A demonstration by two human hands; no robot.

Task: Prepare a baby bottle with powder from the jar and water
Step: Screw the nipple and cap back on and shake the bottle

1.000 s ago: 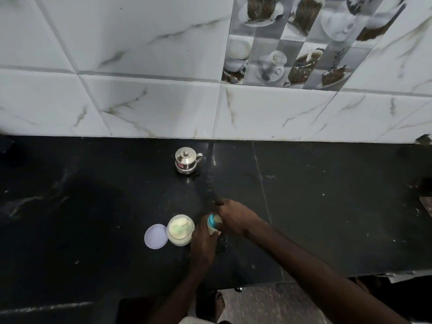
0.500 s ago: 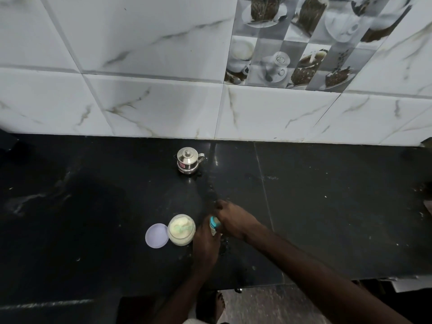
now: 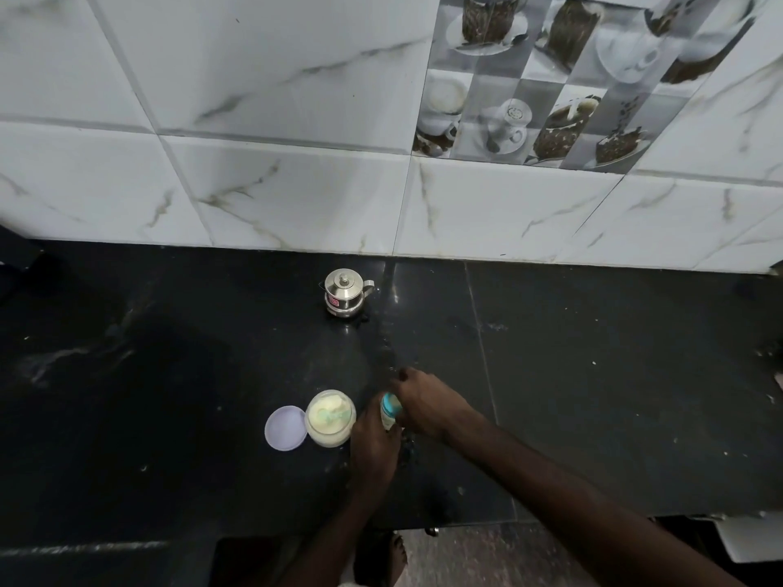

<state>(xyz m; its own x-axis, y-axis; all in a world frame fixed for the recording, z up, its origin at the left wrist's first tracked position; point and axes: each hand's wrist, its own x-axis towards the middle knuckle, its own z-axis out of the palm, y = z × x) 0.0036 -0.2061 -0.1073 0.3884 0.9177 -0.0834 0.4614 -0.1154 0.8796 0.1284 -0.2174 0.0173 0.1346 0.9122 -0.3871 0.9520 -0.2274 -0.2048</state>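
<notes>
A person is standing at a black stone countertop (image 3: 593, 396), holding a small baby bottle (image 3: 389, 413) between both hands near the front edge. The left hand (image 3: 375, 442) is wrapping its fingers round the bottle's pale body from the near side, and the right hand (image 3: 428, 406) is curling over the teal top from the right, gripping it; the hands are hiding most of the bottle. Just left of the left hand an open jar (image 3: 328, 434) is standing upright, showing pale yellow powder with a green scoop (image 3: 334, 415) lying in it. The jar's lavender lid (image 3: 284, 427) is lying flat on the counter, touching the jar's left side. Farther back, close to the wall, a small steel pot (image 3: 345, 294) with a knobbed lid and side spout is sitting well apart from the hands. White marble-look tiles (image 3: 254, 99) are covering the wall, with a decorative tile (image 3: 529, 78) of cups and cakes at upper right. A bare foot (image 3: 396, 557) is showing on the floor below the counter edge
</notes>
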